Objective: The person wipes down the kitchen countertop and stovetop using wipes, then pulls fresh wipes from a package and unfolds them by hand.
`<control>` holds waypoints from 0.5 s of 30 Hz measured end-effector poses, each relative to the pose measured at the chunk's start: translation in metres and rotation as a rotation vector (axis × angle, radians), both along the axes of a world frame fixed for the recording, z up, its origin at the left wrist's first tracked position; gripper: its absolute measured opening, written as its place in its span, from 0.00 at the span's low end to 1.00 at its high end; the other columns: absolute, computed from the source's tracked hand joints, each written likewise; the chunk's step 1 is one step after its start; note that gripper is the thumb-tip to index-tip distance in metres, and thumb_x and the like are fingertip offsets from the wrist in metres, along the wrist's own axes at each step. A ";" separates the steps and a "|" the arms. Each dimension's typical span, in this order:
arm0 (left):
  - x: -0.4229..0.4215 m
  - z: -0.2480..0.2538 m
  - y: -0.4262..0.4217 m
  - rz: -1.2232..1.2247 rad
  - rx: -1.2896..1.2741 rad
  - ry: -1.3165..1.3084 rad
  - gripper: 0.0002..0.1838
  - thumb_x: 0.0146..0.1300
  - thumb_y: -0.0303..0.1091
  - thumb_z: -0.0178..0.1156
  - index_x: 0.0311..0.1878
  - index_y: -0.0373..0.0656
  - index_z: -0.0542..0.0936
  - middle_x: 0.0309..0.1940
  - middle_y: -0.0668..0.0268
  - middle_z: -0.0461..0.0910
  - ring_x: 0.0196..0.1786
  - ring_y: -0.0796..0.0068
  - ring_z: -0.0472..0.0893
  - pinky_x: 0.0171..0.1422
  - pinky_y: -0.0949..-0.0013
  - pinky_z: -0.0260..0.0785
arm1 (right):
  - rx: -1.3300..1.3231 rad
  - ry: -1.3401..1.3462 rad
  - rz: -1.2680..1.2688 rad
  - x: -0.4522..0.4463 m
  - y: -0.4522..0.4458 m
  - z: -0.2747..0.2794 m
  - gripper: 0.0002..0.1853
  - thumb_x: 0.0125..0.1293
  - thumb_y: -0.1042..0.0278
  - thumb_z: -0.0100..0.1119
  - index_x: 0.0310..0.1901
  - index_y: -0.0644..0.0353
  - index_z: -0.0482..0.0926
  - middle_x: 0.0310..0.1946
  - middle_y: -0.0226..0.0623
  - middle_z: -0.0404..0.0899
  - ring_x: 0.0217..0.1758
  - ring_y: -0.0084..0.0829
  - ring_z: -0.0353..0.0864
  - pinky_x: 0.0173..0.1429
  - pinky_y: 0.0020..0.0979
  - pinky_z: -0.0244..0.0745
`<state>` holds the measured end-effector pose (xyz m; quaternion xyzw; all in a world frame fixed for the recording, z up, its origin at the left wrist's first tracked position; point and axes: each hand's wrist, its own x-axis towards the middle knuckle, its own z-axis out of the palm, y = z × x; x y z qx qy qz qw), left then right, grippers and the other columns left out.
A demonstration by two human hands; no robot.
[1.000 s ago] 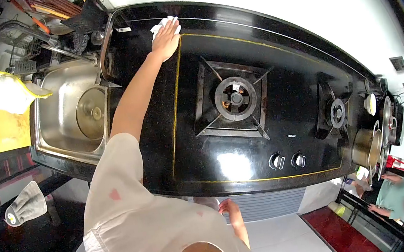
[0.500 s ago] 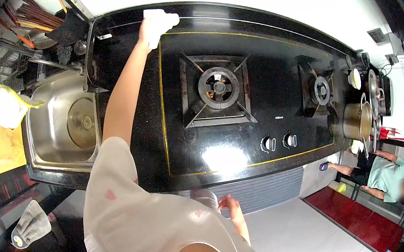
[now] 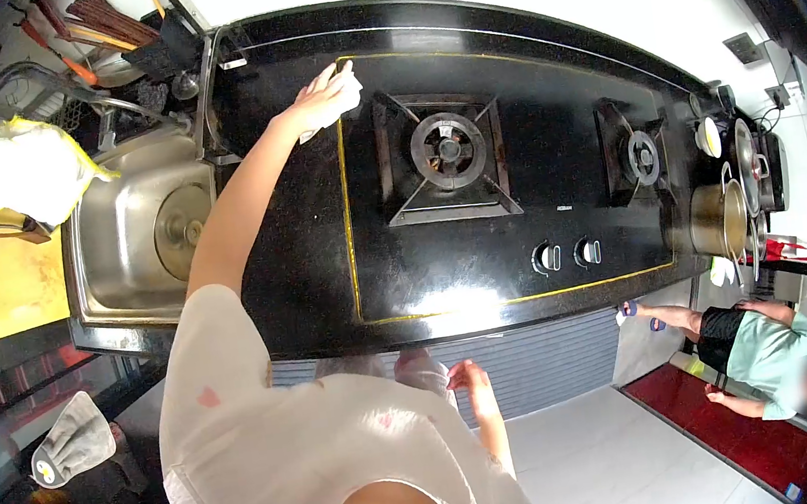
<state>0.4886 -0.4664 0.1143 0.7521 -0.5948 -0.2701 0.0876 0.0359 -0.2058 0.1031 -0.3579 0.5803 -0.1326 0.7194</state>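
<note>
My left hand [image 3: 322, 99] is closed on a white cloth [image 3: 349, 95], pressed to the black counter at the far left corner of the gas stove [image 3: 524, 247]. Part of the cloth is hidden under my fingers. The left burner [image 3: 449, 151] lies just to the right of that hand. My right hand [image 3: 469, 377] hangs beside my body, below the counter's front edge. It holds nothing, and its fingers are loosely bent.
A steel sink [image 3: 105, 243] lies left, beside a yellow board [image 3: 5, 286] and a yellow-edged white bag [image 3: 16, 174]. Pots [image 3: 719, 218] stand right of the stove. A grey towel [image 3: 76, 443] hangs at lower left. Another person [image 3: 767, 343] is at the far right.
My left hand has come nearer with the cloth, from the raised back ledge down to the counter by the stove's corner. The view has shifted slightly. The other person's arm and legs have moved.
</note>
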 end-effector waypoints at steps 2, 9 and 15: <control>0.005 -0.026 0.001 0.030 -0.223 0.077 0.31 0.60 0.43 0.43 0.65 0.46 0.48 0.66 0.58 0.43 0.67 0.56 0.49 0.67 0.63 0.47 | -0.013 0.000 -0.028 -0.001 0.002 0.000 0.24 0.65 0.51 0.35 0.27 0.63 0.73 0.22 0.35 0.73 0.25 0.27 0.74 0.36 0.28 0.69; -0.011 -0.041 0.009 -0.031 -0.777 -0.047 0.22 0.54 0.36 0.56 0.52 0.40 0.68 0.59 0.56 0.59 0.60 0.59 0.62 0.64 0.62 0.54 | -0.004 0.014 -0.049 -0.004 0.015 -0.009 0.24 0.65 0.50 0.36 0.27 0.63 0.73 0.22 0.35 0.74 0.24 0.26 0.74 0.34 0.27 0.68; 0.002 -0.051 0.012 -0.239 -0.550 -0.150 0.28 0.58 0.44 0.50 0.60 0.41 0.61 0.63 0.59 0.53 0.66 0.63 0.52 0.68 0.62 0.43 | -0.019 0.010 -0.056 0.007 0.013 0.000 0.24 0.65 0.49 0.36 0.28 0.63 0.73 0.21 0.34 0.74 0.23 0.24 0.73 0.34 0.25 0.68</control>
